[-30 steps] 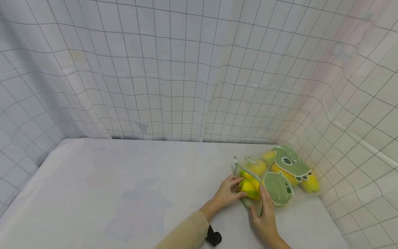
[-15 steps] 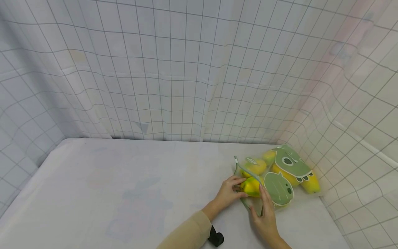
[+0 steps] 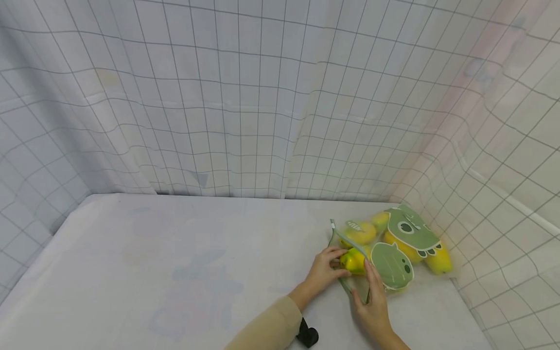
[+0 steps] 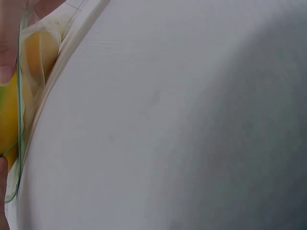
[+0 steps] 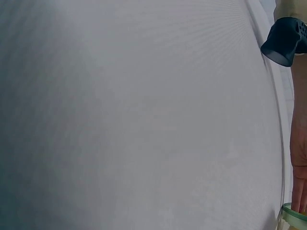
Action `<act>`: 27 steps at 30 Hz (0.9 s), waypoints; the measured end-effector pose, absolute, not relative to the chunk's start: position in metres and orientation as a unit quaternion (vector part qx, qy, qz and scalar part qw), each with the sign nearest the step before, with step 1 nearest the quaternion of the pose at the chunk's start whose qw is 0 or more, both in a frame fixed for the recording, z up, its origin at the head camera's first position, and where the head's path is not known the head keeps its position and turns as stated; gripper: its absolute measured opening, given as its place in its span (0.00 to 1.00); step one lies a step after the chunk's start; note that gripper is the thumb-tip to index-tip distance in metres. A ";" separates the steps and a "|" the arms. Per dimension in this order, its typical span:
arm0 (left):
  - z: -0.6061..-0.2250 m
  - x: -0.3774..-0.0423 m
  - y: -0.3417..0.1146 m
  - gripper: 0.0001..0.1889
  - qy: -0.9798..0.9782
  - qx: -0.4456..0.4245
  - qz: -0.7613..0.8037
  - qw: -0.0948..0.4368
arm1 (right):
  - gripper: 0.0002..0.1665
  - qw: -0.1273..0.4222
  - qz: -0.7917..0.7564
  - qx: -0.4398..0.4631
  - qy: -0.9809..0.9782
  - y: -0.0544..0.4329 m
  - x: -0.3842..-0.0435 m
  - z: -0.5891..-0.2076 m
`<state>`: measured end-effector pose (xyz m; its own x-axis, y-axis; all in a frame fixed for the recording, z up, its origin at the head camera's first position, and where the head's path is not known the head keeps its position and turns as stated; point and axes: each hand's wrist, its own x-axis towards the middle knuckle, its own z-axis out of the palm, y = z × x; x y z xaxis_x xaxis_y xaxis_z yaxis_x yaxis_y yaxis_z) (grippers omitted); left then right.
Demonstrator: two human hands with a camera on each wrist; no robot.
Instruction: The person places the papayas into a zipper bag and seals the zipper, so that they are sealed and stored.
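In the head view a clear zip bag with green cartoon dinosaur prints lies at the right of the table, its green-edged mouth facing left. My left hand is at that mouth, thumb and fingers around the near end of a yellow fruit with green streaks. Most of this fruit is inside the bag. My right hand grips the bag's edge at the near side of the mouth, fingers along the upper rim and thumb lower. The left wrist view catches the same yellow fruit between fingertips at its left border.
Several more yellow fruits are inside the bag. A white cloth covers the table. Grid-patterned curtains hang behind and at both sides, the right one close to the bag. A black wrist-camera mount sits by the left sleeve.
My left hand has moved slightly right, pushing the yellow fruit deeper into the bag. The bag's contents have shifted a little right. My right hand stays in place.
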<state>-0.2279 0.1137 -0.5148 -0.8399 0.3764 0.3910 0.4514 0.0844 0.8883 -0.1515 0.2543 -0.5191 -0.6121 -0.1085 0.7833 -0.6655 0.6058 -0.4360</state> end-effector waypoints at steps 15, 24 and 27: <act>-0.517 -0.224 0.128 0.25 -0.748 -0.246 -0.613 0.058 | 0.36 0.353 0.383 0.227 -0.823 0.253 -0.149 -0.517; -0.521 -0.223 0.131 0.26 -0.756 -0.245 -0.602 0.076 | 0.45 0.371 0.366 0.240 -0.819 0.253 -0.150 -0.516; -0.521 -0.223 0.127 0.26 -0.751 -0.249 -0.608 0.069 | 0.55 0.377 0.363 0.243 -0.817 0.253 -0.151 -0.517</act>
